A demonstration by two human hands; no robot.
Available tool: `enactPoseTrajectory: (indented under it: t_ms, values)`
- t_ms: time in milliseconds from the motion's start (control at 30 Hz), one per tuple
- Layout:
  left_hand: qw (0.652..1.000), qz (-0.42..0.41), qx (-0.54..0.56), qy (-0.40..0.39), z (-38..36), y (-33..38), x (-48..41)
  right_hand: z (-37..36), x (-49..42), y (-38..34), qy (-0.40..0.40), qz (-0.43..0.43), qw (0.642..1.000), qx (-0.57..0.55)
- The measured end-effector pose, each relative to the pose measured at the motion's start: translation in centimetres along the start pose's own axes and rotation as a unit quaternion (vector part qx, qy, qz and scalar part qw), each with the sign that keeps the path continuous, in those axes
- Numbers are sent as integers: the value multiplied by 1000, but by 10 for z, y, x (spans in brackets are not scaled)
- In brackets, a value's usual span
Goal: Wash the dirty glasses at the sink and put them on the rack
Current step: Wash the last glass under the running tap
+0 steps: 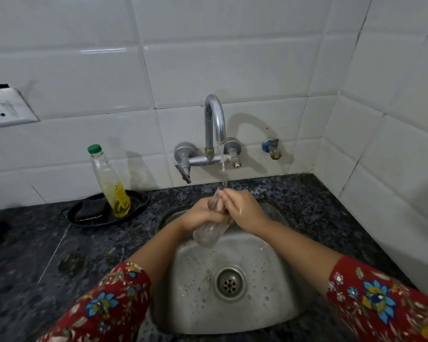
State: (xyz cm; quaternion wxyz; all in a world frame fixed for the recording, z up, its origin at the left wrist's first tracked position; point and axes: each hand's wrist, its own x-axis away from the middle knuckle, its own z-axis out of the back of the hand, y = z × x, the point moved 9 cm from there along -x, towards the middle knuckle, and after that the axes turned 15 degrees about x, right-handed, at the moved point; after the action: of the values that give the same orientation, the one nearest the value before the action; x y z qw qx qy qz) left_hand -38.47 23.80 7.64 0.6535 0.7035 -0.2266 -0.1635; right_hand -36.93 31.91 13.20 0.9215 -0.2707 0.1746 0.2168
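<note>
Step in hand: rinsing one glass point(209, 233) under the running tap point(215, 124).

Position: the glass is held in the air over the back edge of the sink point(269, 280), clear of the basin floor and the drain point(229, 282). No rack in view.

Hands: the left hand point(200, 214) is wrapped round the middle of the glass from the left. The right hand point(245, 211) comes in from the right with its fingers point(226, 193) curled over the rim; some appear to reach inside, though the clear wall makes this uncertain. Both hands are wet.

Orientation: the long axis is tilted, neither upright nor flat. The mouth points up and away towards the back wall, meeting the water stream point(224, 169); the base points down and back towards the person.

Judgement on doing it well:
- keep the mouth under the stream so the water runs inside;
- turn the glass in the left hand while the right rubs rim and inner wall;
- grip firmly, as wet glass probably slips;
- tip the mouth down to drain before racking.

Also noted: a soap bottle point(110, 183) on a black dish point(84, 218) near the worktop point(35, 255) back edge.
</note>
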Motion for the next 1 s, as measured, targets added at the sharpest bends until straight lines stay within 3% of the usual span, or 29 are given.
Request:
enactPoseTrajectory:
  t_ms: [67, 167, 233, 300, 367, 400, 467, 533, 567, 600, 667, 733, 767, 833, 900, 933, 1000]
  values:
    - [994, -13, -81, 72, 4, -2, -1, -9, -5, 6, -39, -35, 999, 5]
    - [942, -22, -266, 205, 12, -5, 4, -24, -12, 12, -115, -107, 987, 38]
    - [967, -41, -188, 166, 12, -7, 0, -17, -13, 8, -77, -87, 993, 23]
    - [996, -25, -53, 72, 11, -6, -3, -10, -9, 6, -33, -45, 998, -30]
    - [998, 28, 48, -3, 5, -7, -2, -7, -6, 10, -13, -35, 997, -64]
    - [997, 45, 57, -3, 4, -9, -1, -8, -6, 13, -11, -42, 997, -69]
    - [996, 39, -32, 67, 5, -9, -2, -16, -13, 15, -40, -66, 996, -52]
    - [958, 7, -228, 175, 11, -4, 0, -22, -18, 15, -94, -92, 991, -4]
    - [944, -20, -262, 198, 12, 0, 2, -20, -18, 14, -93, -96, 991, 14]
    - [955, -40, -234, 176, 10, 2, 0, -14, -18, 10, -75, -90, 993, 17]
    - [996, -19, -63, 65, 5, 1, -2, -6, -13, 7, -32, -61, 997, -30]
    - [995, 40, 92, -8, 1, -2, 0, -1, -8, 4, -10, -35, 997, -71]
    - [992, 50, 112, -7, -1, -5, 1, -2, -8, 5, -8, -35, 997, -70]
    - [997, 24, 4, 78, 4, -8, 0, -9, -17, 9, -31, -60, 997, -28]
    - [962, -12, -204, 179, 10, -3, 2, -14, -25, 10, -71, -89, 993, 22]
    - [948, -36, -242, 202, 12, 1, 3, -15, -25, 10, -74, -94, 993, 23]
    - [978, -64, -154, 127, 7, 8, -3, -10, -23, 10, -52, -77, 996, -16]
